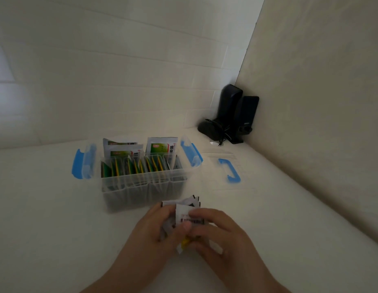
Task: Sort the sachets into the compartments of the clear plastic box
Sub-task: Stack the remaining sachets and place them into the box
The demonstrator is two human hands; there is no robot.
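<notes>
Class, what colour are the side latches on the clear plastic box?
Blue, both latches, seen in the head view on the clear plastic box.

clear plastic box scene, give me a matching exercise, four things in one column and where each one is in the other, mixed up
Things:
1. clear plastic box
2. lid with blue handle
3. black speakers
4. bundle of sachets

Places:
A. in the far corner by the walls
B. held in both hands, left hand and right hand
C. flat on the surface, right of the box
D. mid-surface, latches open, sachets standing inside

Pairs: 1-D, 2-C, 3-A, 4-B
</notes>
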